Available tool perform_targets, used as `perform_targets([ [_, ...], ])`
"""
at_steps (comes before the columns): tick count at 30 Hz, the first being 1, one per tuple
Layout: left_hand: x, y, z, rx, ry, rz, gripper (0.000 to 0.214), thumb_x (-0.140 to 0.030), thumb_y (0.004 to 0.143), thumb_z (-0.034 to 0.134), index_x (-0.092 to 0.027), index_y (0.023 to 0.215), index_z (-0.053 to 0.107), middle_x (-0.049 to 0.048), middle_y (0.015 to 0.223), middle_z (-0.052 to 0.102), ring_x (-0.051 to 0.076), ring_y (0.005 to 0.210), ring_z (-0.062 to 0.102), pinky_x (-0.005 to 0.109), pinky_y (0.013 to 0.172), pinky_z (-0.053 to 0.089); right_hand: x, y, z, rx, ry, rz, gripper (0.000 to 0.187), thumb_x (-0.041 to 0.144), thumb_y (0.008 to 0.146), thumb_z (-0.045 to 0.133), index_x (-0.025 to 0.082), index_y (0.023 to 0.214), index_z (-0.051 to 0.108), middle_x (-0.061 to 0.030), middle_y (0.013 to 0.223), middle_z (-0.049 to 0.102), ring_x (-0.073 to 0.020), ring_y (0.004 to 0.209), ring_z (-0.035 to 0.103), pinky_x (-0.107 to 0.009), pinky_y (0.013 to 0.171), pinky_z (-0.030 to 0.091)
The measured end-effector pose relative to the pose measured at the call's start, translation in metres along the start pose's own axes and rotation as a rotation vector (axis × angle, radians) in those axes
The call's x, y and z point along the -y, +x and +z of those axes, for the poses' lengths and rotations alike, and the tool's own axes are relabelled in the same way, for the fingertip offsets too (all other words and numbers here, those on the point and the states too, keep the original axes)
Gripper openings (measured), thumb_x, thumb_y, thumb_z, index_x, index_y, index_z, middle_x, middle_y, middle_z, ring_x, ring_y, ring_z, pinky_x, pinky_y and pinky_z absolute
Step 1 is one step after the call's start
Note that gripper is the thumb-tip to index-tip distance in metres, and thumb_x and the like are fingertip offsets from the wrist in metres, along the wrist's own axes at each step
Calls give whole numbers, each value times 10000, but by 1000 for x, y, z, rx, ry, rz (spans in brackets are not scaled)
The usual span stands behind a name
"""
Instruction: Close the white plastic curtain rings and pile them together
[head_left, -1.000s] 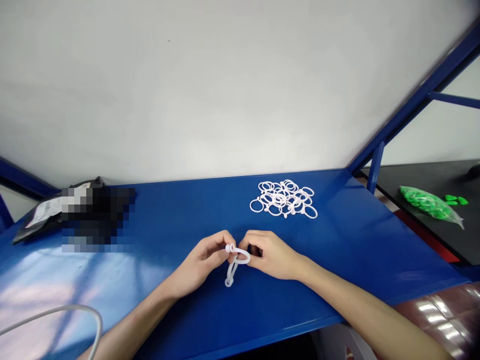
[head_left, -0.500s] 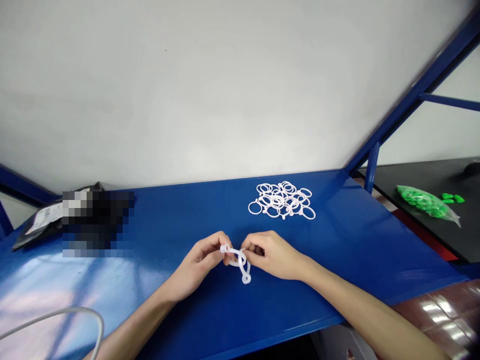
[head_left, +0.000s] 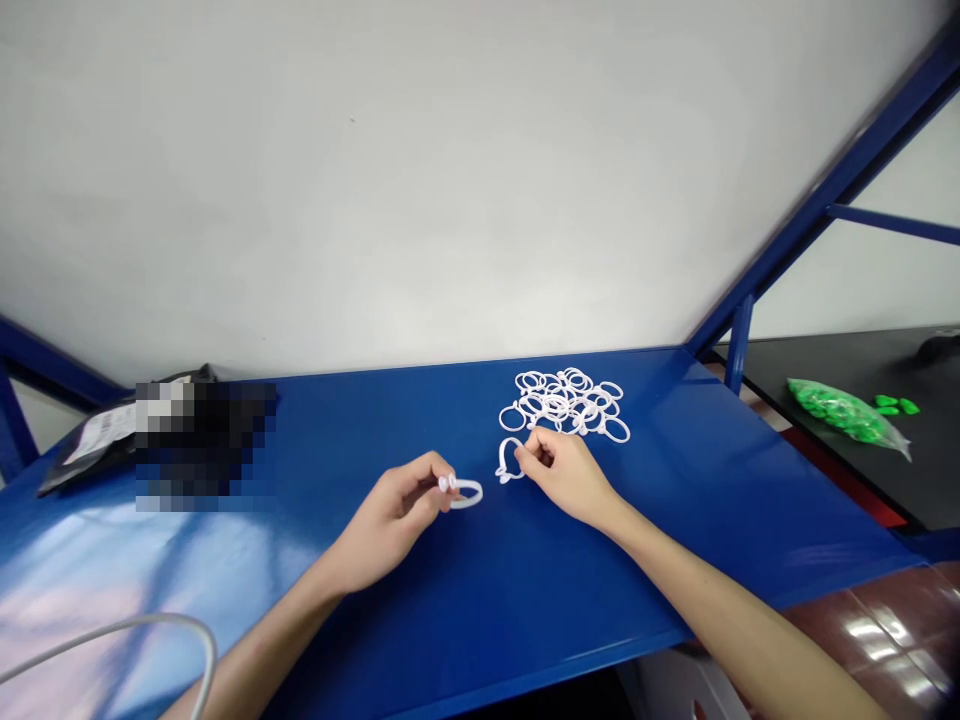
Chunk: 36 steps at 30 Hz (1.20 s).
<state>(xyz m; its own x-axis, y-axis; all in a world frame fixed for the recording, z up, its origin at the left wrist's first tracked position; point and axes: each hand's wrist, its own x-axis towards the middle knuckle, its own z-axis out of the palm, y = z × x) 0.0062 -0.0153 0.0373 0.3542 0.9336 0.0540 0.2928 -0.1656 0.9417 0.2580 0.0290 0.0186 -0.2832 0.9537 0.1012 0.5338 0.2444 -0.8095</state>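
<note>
My left hand (head_left: pixel 394 518) pinches a white plastic curtain ring (head_left: pixel 479 492) near its small knobbed end, with the loop pointing right. Its loop is apart from the other ring. To the right, my right hand (head_left: pixel 571 480) grips a second white ring (head_left: pixel 502 458) between thumb and fingers, the knobbed end hanging at the lower left. Just behind that hand lies a loose pile of white rings (head_left: pixel 556 405), several of them overlapping, on the blue table (head_left: pixel 450 620).
A black package (head_left: pixel 86 465) with a white label, partly pixelated, lies at the left. A white cable (head_left: pixel 150 618) curves across the lower left. On the black table at right rests a bag of green pieces (head_left: pixel 840 412). Blue frame bars (head_left: pixel 741 345) rise beside it.
Two rings that crossed between my hands are now apart. My right hand has moved up and right with one, close to the pile; my left hand keeps the other.
</note>
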Motion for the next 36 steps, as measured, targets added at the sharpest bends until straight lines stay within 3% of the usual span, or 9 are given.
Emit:
perform_targets([
  [4,8,9,-24,-196,439,-182,234,-328,931,452,-217,964,655,-3,678,635,194,605,575,284,594,405,4,-2,-1,-15,-94,-25,300,335,948,567,219,677,505,34,615,604,-127,541,525,-259,547,374],
  [6,19,12,-39,-282,668,-212,298,-294,914,436,-199,1032,693,42,776,712,232,680,648,309,641,452,6,-4,0,-7,-137,-37,296,332,950,569,221,681,519,30,620,621,-131,543,538,-261,550,380],
  [9,38,14,-58,-350,908,-215,369,-253,922,411,-161,1096,723,143,1085,750,310,953,697,375,814,511,5,-4,1,11,-181,-42,310,343,957,568,220,676,530,25,626,642,-134,547,557,-260,548,383],
  [13,45,14,-57,-428,1133,-69,385,-298,957,454,-124,1166,726,202,1143,708,384,1076,627,490,926,508,5,-4,2,33,-192,-35,343,365,964,574,216,661,518,26,617,643,-125,528,551,-252,528,364],
  [15,39,13,-42,-387,1074,140,355,-315,986,486,-167,1220,709,164,1168,702,340,1079,624,478,960,512,6,-6,2,58,-164,-35,352,372,967,577,212,660,520,26,619,642,-118,527,546,-247,526,361],
  [18,27,8,-12,-171,887,486,322,-286,1012,543,-255,1309,663,101,1220,699,256,1077,648,403,955,533,8,-10,2,140,-92,-56,337,370,968,583,205,676,555,30,630,640,-110,548,547,-236,527,364],
  [22,16,0,13,-61,772,734,328,-230,1002,605,-269,1325,644,91,1203,727,235,1056,671,366,904,552,12,-14,3,305,-38,-131,303,269,924,610,194,641,527,54,588,567,-91,538,496,-227,520,336],
  [30,6,-9,12,87,652,801,294,-124,1034,501,-227,1251,671,83,1159,780,211,966,695,336,810,520,19,-17,4,503,11,-144,216,193,896,626,186,683,591,58,615,575,-87,566,510,-215,530,350],
  [36,14,-5,20,-186,484,590,161,-225,1022,588,-191,1002,744,21,840,762,121,699,686,209,651,526,19,-14,3,246,75,-122,220,339,997,590,199,855,685,1,794,680,-121,666,590,-244,610,441],
])
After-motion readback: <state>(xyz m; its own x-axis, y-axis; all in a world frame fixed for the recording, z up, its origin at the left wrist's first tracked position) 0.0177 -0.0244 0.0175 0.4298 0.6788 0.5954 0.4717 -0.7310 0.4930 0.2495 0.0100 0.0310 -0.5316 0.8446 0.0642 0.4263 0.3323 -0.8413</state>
